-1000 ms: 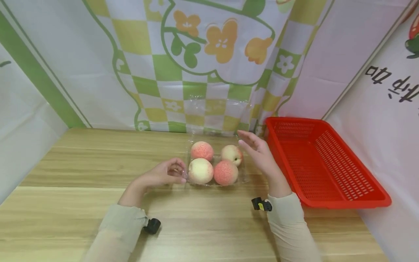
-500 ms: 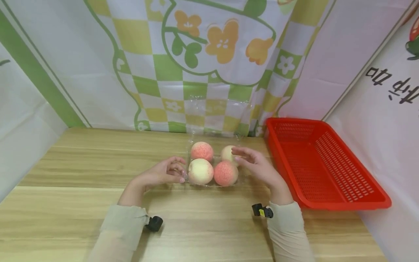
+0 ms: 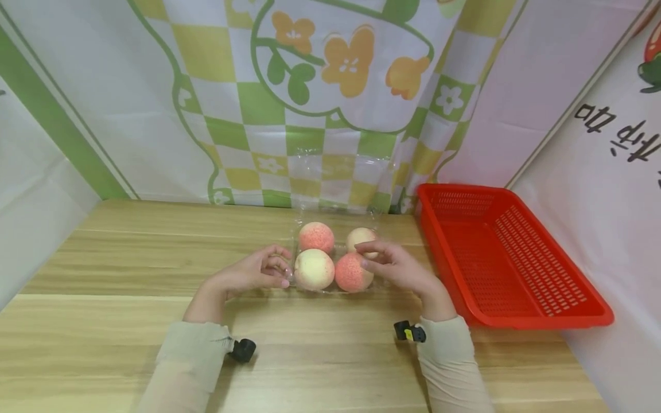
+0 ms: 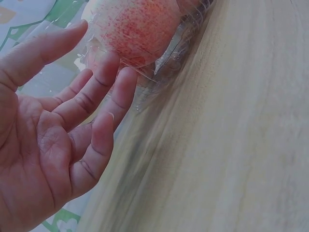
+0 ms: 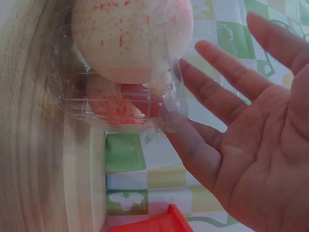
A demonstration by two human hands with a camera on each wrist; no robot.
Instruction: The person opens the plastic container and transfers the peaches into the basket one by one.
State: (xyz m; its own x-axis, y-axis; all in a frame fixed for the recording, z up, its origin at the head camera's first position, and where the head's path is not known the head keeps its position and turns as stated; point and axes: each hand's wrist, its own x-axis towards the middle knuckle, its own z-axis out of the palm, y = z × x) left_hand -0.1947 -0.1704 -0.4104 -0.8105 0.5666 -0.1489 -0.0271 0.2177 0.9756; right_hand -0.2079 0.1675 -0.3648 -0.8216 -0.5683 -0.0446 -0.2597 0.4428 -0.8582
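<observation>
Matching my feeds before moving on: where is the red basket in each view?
Head: red basket, right side.
Left wrist: not in it.
Right wrist: only part of it, mid bottom edge.
Shared landmark: the clear plastic box, near the centre in head, top in left wrist, upper left in right wrist.

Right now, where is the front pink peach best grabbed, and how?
Probably by the rounded upper sides of the front pink peach, right hand reaching from above: the clear clamshell's lid stands raised behind, leaving the top open, while a pale peach crowds its left.
</observation>
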